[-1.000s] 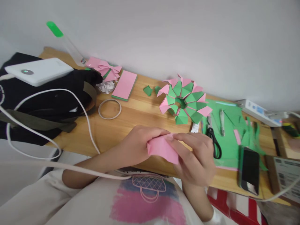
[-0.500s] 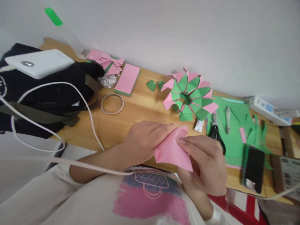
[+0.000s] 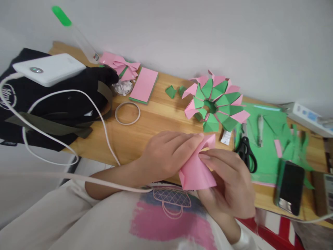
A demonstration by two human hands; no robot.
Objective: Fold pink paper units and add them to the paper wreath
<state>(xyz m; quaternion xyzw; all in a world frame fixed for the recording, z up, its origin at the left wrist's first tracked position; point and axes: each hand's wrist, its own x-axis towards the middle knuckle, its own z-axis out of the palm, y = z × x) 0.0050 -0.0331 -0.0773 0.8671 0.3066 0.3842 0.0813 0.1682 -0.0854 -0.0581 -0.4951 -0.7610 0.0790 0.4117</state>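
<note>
A pink paper piece (image 3: 196, 172), creased and curved, is held over the table's front edge. My left hand (image 3: 169, 154) grips its upper left side, fingers laid together across it. My right hand (image 3: 230, 180) pinches its right side between thumb and fingers. Beyond my hands stands a ring of folded green and pink paper units (image 3: 221, 99). Two small green folded pieces (image 3: 171, 91) lie left of the ring, near a pink and green paper stack (image 3: 144, 85).
A black bag (image 3: 62, 104) with a white power bank (image 3: 50, 69) and cable is at the left. A tape ring (image 3: 127, 113) lies mid-table. Scissors (image 3: 246, 152), a green mat (image 3: 265, 139) and a phone (image 3: 290, 185) are at the right.
The pink paper has bent more steeply between my hands, its lower edge now narrower. My hands still hold it. The whole view has shifted slightly.
</note>
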